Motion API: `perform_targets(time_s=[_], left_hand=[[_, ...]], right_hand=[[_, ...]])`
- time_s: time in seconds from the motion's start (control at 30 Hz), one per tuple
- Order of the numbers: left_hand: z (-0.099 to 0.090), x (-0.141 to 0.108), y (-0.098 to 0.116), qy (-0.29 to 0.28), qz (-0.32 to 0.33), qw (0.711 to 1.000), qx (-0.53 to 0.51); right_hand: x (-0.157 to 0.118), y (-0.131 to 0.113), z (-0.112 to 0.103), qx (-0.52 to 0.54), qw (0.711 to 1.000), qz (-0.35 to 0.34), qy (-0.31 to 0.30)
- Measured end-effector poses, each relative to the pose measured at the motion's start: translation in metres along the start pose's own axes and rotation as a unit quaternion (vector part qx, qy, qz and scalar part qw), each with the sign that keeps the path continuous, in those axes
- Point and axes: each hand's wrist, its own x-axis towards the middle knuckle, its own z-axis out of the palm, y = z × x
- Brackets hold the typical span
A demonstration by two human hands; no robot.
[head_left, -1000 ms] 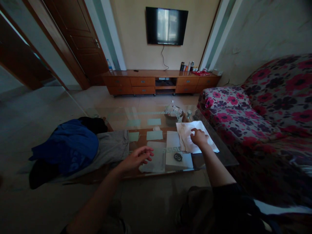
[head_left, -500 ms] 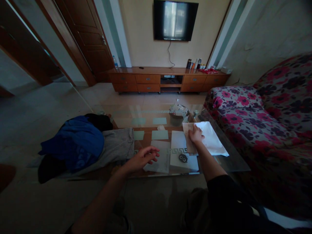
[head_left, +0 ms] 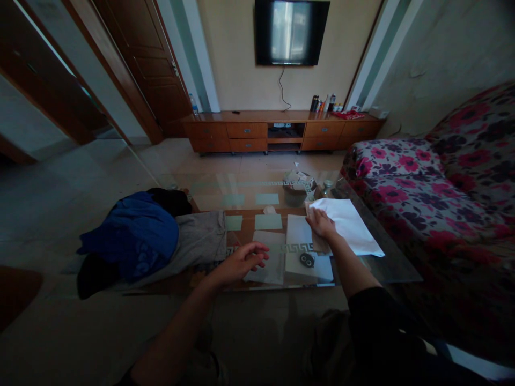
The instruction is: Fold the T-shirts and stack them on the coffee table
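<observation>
My right hand [head_left: 322, 224] lies palm down, fingers stretched, on a flat white paper-like packet [head_left: 350, 225] at the glass table's right. Under and beside that hand shows a brown strip [head_left: 321, 245], perhaps card. Over the front middle of the table hovers my left hand [head_left: 241, 262], fingers loosely bent and apart, holding nothing. Close to it on its right is a pale sheet [head_left: 269, 266]. A small round dark object with two light rings [head_left: 307, 260] sits on a white rectangle [head_left: 293, 273] between my hands.
At the left of the glass table [head_left: 398, 271] lie a blue garment [head_left: 140, 228], a black cloth [head_left: 171, 199] and grey cloth [head_left: 203, 233]. Behind the table is a bin [head_left: 295, 195] with crumpled paper. A flowered sofa [head_left: 418, 198] borders the right; a TV cabinet [head_left: 245, 130] stands beyond.
My right hand has slid slightly left across the packet towards the brown strip. My left hand keeps nearly the same pose. The whole view has shifted a little.
</observation>
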Motion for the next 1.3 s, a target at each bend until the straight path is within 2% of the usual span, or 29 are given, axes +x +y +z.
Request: perform_targets(time_s=[0.07,0.1,0.2,0.27,0.33,0.47,0.63,0.73,1.0,1.1,1.2,1.3], left_hand=[[0.001,0.0,0.0,0.001,0.003,1.0,0.001],[0.001,0.0,0.0,0.002,0.005,1.0,0.002],[0.003,0.0,0.002,0.002,0.007,1.0,0.009],[0.004,-0.001,0.003,-0.004,0.011,1.0,0.018],[0.004,-0.002,0.005,-0.008,0.017,1.0,0.024],[0.001,-0.004,0.005,-0.002,0.014,0.999,0.035],[-0.002,-0.005,0.008,0.013,0.006,0.999,0.051],[-0.001,-0.004,0.01,0.01,0.009,0.998,0.058],[0.0,-0.005,0.008,0.008,0.008,0.998,0.067],[0.0,-0.004,0.007,0.004,0.009,0.998,0.069],[0.0,-0.004,0.007,0.003,0.007,0.997,0.08],[0.001,-0.005,0.007,0.005,-0.001,0.996,0.087]], right_hand=[[0.001,-0.002,0.001,-0.008,0.999,-0.005,-0.033],[0.002,-0.004,0.001,-0.009,1.0,-0.001,-0.023],[0.009,-0.011,0.002,-0.01,0.997,0.04,0.059],[0.015,-0.015,0.004,-0.018,0.993,0.067,0.091],[0.02,-0.017,0.009,-0.026,0.995,0.059,0.071],[0.028,-0.024,0.015,-0.052,0.998,0.017,-0.012],[0.036,-0.04,0.008,-0.06,0.996,0.054,0.037],[0.037,-0.045,0.004,-0.068,0.996,0.054,0.03],[0.035,-0.042,0.005,-0.048,0.997,0.053,0.043],[0.036,-0.04,0.007,-0.021,0.995,0.063,0.073],[0.037,-0.037,0.009,-0.005,0.996,0.036,0.084],[0.037,-0.035,0.011,-0.008,0.999,-0.017,0.042]])
